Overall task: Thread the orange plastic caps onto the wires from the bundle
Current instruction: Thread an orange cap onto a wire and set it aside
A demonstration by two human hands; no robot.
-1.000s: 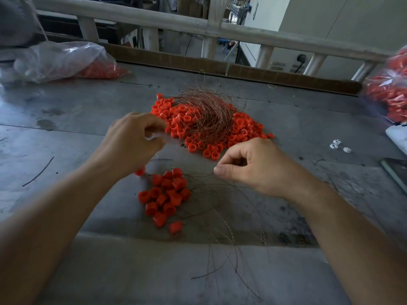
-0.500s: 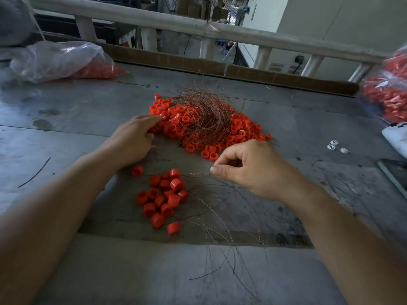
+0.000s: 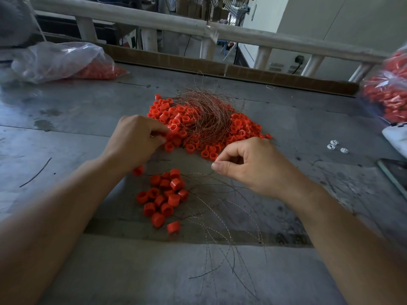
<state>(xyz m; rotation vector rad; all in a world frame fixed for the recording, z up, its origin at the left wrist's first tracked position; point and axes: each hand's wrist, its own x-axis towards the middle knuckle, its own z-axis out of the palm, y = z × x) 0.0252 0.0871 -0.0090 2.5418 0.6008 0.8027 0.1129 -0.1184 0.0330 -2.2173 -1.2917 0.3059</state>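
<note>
— What's hard to read here?
— Start big: the table runs off every edge, and the rail behind it is cut at both sides. The right bag is blurred and half out of frame. The left bag is whole but crumpled.
— What's in them?
— Orange caps in both (the left one only part full, its caps bunched at the right end).
— And the loose ones?
— A pile sits mid-table, with the bundle of thin wire lying on top and hiding its middle. A smaller cluster lies nearer, between the forearms, with loose wires fanning beside it toward the near edge.
— The hands?
— The left hand has curled fingers at the pile's left edge, touching caps; whether it grips one, I cannot tell. The right hand hovers just this side of the pile, thumb pressed to forefinger, pinching the top of the loose wires. The strands are too thin to count.
— Anything smaller?
— At the right edge are a white thing and a dark slab, both cut off and past naming. Near them lie three white bits, and far left a stray wire
</note>
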